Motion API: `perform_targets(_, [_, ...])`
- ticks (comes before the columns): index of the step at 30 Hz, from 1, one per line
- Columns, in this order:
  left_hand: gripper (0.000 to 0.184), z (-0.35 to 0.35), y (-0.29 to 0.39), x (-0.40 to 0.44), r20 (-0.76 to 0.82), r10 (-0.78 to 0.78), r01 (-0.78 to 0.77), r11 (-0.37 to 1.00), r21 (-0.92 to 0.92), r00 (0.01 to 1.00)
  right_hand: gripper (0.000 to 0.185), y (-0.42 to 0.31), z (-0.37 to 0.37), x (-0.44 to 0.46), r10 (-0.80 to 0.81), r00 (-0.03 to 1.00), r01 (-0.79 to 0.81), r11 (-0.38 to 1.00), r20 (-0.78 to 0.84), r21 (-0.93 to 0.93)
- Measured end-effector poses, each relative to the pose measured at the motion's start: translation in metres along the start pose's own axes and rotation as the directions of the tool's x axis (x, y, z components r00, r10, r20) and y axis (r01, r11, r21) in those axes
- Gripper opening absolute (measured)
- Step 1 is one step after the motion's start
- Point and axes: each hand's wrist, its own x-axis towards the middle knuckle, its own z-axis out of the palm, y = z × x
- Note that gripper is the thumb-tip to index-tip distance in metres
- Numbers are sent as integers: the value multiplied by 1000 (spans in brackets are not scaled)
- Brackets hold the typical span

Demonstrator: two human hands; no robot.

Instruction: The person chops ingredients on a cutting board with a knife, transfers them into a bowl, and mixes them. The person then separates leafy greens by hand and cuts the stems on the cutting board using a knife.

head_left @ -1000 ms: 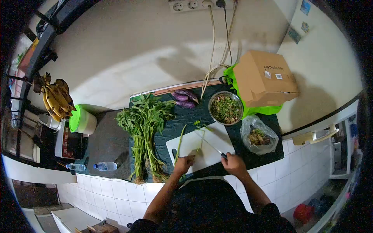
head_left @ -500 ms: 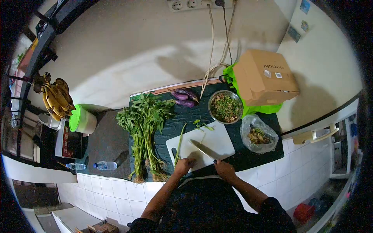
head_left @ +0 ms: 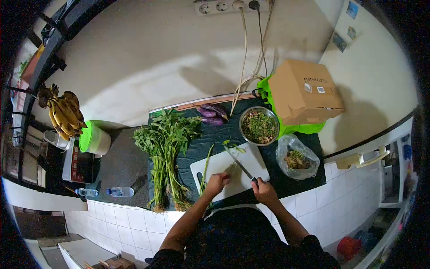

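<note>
A knife (head_left: pixel 242 166) is gripped by its handle in my right hand (head_left: pixel 265 192), its blade pointing up and left over the white cutting board (head_left: pixel 255 159). My left hand (head_left: pixel 217 184) is closed above the left part of the board; whatever its fingers pinch is too small to make out. A long green stalk (head_left: pixel 206 168) lies across the board's left end, beside that hand. Some leafy green pieces (head_left: pixel 233 145) rest at the board's top edge. Left of the board lies a big bunch of leafy greens (head_left: pixel 168 148) with roots toward me.
Purple eggplants (head_left: pixel 211 114) lie behind the board. A metal bowl (head_left: pixel 259 126) holds chopped greens, near a clear plastic bag (head_left: pixel 298 157) and a cardboard box (head_left: pixel 306 92). Farther left are water bottles (head_left: pixel 120 192), a green-lidded container (head_left: pixel 95 139) and hanging bananas (head_left: pixel 65 114).
The knife first swung down and left across the board, then back up and right with my right hand. My left hand has moved slightly up and right.
</note>
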Motion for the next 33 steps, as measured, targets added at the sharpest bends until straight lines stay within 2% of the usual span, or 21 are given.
perform_targets(1, [26, -4, 5, 11, 2, 6, -6, 1000, -3, 1000, 36, 1, -4, -1, 20, 1000, -20, 1000, -10, 10])
perform_targets(3, [25, -9, 14, 30, -131, -43, 40, 999, -28, 990, 36, 12, -3, -2, -6, 998, 6, 1000, -55, -12])
perform_targets(5, [24, -18, 17, 34, -120, -87, 84, 996, -32, 989, 37, 21, -1, -6, -41, 995, 38, 999, -96, -33])
perform_targets(7, [24, -13, -5, 31, -328, -65, 58, 998, -32, 942, 38, 19, -8, -8, -29, 997, 27, 999, -70, -32])
perform_targets(9, [26, -22, -12, 19, -323, -103, 106, 994, -6, 941, 39, 29, 0, -7, -30, 999, 29, 998, -18, -55])
perform_targets(11, [33, -32, -10, 2, -434, -153, 272, 935, 226, 888, 39, 39, 11, -9, -27, 999, 30, 997, 42, -75])
perform_targets(14, [33, -30, -37, -21, -421, -178, 314, 907, 280, 889, 41, 45, 19, -13, -81, 996, 87, 986, 46, -140])
perform_targets(16, [26, -28, -45, -33, -385, -212, 327, 908, 262, 898, 43, 47, 16, -13, -118, 979, 145, 977, 165, -159])
perform_targets(17, [26, -26, -48, -38, -387, -213, 329, 907, 264, 897, 43, 48, 15, -11, -122, 979, 148, 976, 166, -157])
perform_targets(19, [23, -27, -47, -45, -368, -218, 322, 913, 250, 904, 46, 52, 15, -4, -85, 952, 151, 966, 295, -208])
perform_targets(20, [23, -27, -47, -46, -348, -263, 347, 915, 206, 900, 46, 56, 17, -1, -90, 951, 156, 966, 295, -206])
perform_targets(21, [23, -29, -47, -48, -351, -265, 350, 914, 206, 898, 44, 59, 21, 4, -104, 971, 153, 962, 214, -227])
perform_targets(22, [24, -31, -46, -50, -339, -208, 269, 952, 144, 918, 43, 62, 25, 6, -117, 984, 147, 958, 132, -247])
perform_targets(23, [24, -32, -46, -52, -330, -147, 183, 980, 81, 932, 43, 66, 28, 8, -117, 984, 148, 958, 133, -247])
perform_targets(24, [24, -32, -46, -53, -329, -148, 184, 980, 79, 933, 40, 61, 21, 12, -175, 984, 179, 962, 38, -208])
perform_targets(26, [24, -29, -46, -57, -254, -144, 180, 976, 126, 956, 37, 53, 13, 20, -229, 972, 216, 961, -55, -174])
perform_targets(28, [23, -27, -40, -61, -229, -193, 223, 968, 114, 954, 32, 48, 12, 26, -189, 979, 173, 966, -73, -191])
perform_targets(33, [20, -27, -20, -65, -158, -267, 286, 951, 115, 951, 33, 20, 20, 22, -255, 965, 239, 948, -54, -208])
